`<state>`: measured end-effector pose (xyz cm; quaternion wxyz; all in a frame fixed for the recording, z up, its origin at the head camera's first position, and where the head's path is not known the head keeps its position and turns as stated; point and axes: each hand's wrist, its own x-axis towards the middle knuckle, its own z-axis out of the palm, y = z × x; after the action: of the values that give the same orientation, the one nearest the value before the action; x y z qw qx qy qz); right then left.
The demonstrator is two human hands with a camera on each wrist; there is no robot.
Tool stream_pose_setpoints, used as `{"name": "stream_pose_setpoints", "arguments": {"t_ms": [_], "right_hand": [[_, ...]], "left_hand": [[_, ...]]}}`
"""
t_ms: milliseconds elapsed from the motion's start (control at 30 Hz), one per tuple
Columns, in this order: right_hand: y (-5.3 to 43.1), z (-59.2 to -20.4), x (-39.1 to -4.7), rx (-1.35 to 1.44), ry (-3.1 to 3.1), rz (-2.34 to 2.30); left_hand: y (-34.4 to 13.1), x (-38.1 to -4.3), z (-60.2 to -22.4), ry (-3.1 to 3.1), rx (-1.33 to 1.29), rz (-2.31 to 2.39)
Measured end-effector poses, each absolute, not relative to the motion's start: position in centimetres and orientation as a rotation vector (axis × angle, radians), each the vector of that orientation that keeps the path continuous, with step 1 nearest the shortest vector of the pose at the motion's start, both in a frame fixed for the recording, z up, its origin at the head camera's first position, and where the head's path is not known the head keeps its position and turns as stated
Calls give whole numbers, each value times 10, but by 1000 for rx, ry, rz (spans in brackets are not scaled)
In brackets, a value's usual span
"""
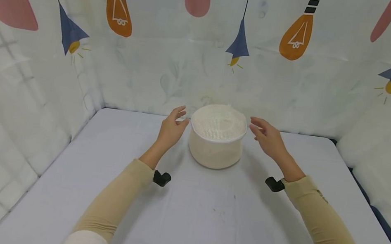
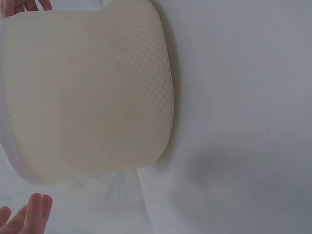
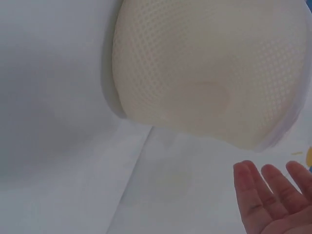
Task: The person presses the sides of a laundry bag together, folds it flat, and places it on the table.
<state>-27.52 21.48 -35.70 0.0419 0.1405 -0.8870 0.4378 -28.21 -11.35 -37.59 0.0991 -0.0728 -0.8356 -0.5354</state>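
Note:
A cream mesh laundry bag (image 1: 215, 149), round like a drum with a white rim around its top, stands upright near the table's back edge. My left hand (image 1: 172, 129) is raised just to the left of it, fingers loosely bent and apart from the mesh. On the other side my right hand (image 1: 269, 140) hovers close to the rim, also holding nothing. The left wrist view shows the bag's mesh side (image 2: 92, 97) with left fingertips (image 2: 36, 212) below it. In the right wrist view, extended right fingers (image 3: 273, 195) lie near the rim with a gap between.
A white-covered table (image 1: 196, 222) spreads beneath both arms. Behind it hangs a pale curtain (image 1: 142, 73) printed with lamps and bulbs, and similar fabric closes both sides. Small black devices (image 1: 162, 178) sit at both wrists.

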Motion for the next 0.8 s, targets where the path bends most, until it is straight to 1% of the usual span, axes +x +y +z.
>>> {"name": "stream_pose_setpoints", "arguments": {"t_ms": [333,567,800], "right_hand": [[212,-353,-278,371,-2690,1614],[206,-356,-281,353,-2700,1763],[202,-357,-283,257,-2677,1902]], "left_hand": [[-108,-282,-370,-2346,-84,-1949],[-106,-284,-372,-2297,-37,-2063],[-104,-285,-373,-2219,1,-2190]]}}
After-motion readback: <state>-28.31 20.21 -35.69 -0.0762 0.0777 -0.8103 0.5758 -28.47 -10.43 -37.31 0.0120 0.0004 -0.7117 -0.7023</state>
